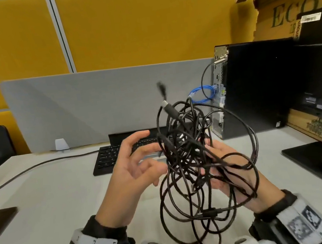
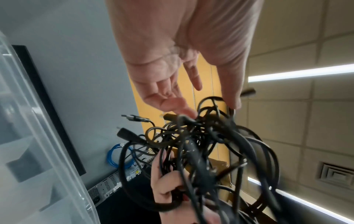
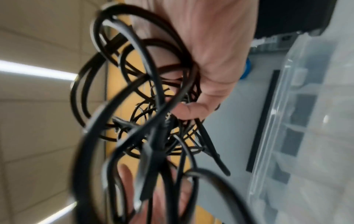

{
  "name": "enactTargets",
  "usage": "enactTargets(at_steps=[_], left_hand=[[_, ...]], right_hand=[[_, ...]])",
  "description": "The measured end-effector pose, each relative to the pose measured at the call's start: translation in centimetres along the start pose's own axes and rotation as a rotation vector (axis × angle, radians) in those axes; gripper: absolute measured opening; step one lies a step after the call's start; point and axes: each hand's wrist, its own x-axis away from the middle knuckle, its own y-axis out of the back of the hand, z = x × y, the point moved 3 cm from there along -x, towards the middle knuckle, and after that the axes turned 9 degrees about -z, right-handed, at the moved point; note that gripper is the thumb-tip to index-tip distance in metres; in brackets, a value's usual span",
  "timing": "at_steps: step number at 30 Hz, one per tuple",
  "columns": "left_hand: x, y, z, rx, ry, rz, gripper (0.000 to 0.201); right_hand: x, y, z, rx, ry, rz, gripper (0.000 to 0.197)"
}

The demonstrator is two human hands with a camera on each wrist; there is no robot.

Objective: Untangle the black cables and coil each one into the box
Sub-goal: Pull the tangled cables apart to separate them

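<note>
The tangle of black cables (image 1: 201, 157) is hanging in the air above the counter (image 1: 42, 202), in front of the keyboard (image 1: 107, 157); the right hand (image 1: 231, 165) is carrying it, palm turned up under the knot, with several loops draped over the palm and wrist, and in the right wrist view its thumb is curling over a few strands, so it is gripping the bundle; the left hand (image 1: 129, 168) is waiting just to the left of the tangle, fingers (image 1: 137, 138) spread and loosely bent, pinching nothing, though in the left wrist view its fingertips (image 2: 186, 111) are brushing the top of the knot.

The tangle is lying directly to the right of the left fingers, so the free left hand is the nearer one for pulling; a plug end (image 1: 167, 107) is sticking up and back out of the top of the tangle, toward the grey divider (image 1: 90, 103), its lead running down into the knot, so it looks like the likeliest strand to draw upward.

A clear plastic box (image 2: 28, 136) is showing in the wrist views only; where it sits relative to the tangle I cannot tell exactly.
</note>
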Motion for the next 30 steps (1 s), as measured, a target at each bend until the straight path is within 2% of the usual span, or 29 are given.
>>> enactTargets(at_steps=[2, 4, 7, 10, 12, 15, 18, 20, 22, 24, 25, 26, 27, 30], left_hand=[[0.0, 0.2, 0.2, -0.067, -0.005, 0.001, 0.052], [0.0, 0.2, 0.5, -0.134, 0.022, 0.015, 0.052], [0.2, -0.1, 0.9, -0.132, 0.104, 0.070, 0.056], [0.6, -0.8, 1.2, -0.109, 0.161, 0.157, 0.061], [0.8, -1.0, 1.3, -0.173, 0.154, 0.185, 0.059], [0.8, -0.8, 1.5, -0.279, 0.118, 0.156, 0.058], [0.7, -0.6, 1.2, -0.290, 0.073, 0.107, 0.041], [0.8, -0.8, 0.8, -0.273, 0.046, 0.095, 0.039], [0.8, -0.8, 0.4, -0.278, 0.019, 0.068, 0.039], [0.8, -0.7, 0.3, -0.311, -0.006, 0.057, 0.038], [0.7, -0.6, 0.2, -0.327, -0.015, 0.056, 0.037], [0.8, -0.7, 0.3, -0.335, -0.019, 0.055, 0.035], [0.8, -0.7, 0.3, -0.339, -0.022, 0.053, 0.033], [0.8, -0.8, 0.6, -0.350, -0.009, 0.066, 0.033]], right_hand=[[0.3, -0.3, -0.2, -0.065, -0.121, 0.064, 0.007], [0.0, 0.0, -1.0, -0.111, -0.249, 0.092, 0.020], [-0.4, 0.5, -1.8, -0.045, -0.362, 0.073, 0.020], [-0.7, 1.2, -2.8, -0.019, -0.428, 0.040, 0.026], [-0.7, 1.0, -2.8, -0.068, -0.469, 0.063, 0.019], [-0.2, -0.5, -2.0, -0.051, -0.493, 0.150, 0.011], [-0.1, -0.6, -1.2, 0.057, -0.470, 0.232, 0.019], [-0.1, 0.5, -0.4, 0.307, -0.362, 0.264, 0.022], [-0.3, 2.0, 1.4, 0.654, -0.152, 0.184, 0.021], [-0.7, 3.7, 3.8, 0.940, 0.062, -0.086, 0.021], [-0.7, 4.0, 5.3, 0.974, 0.179, -0.218, 0.023], [-0.6, 4.1, 6.4, 0.936, 0.281, -0.280, 0.023], [-0.5, 3.5, 7.1, 0.906, 0.341, -0.256, 0.023], [-0.1, -0.1, 7.5, 1.041, 0.373, 0.015, 0.025]])
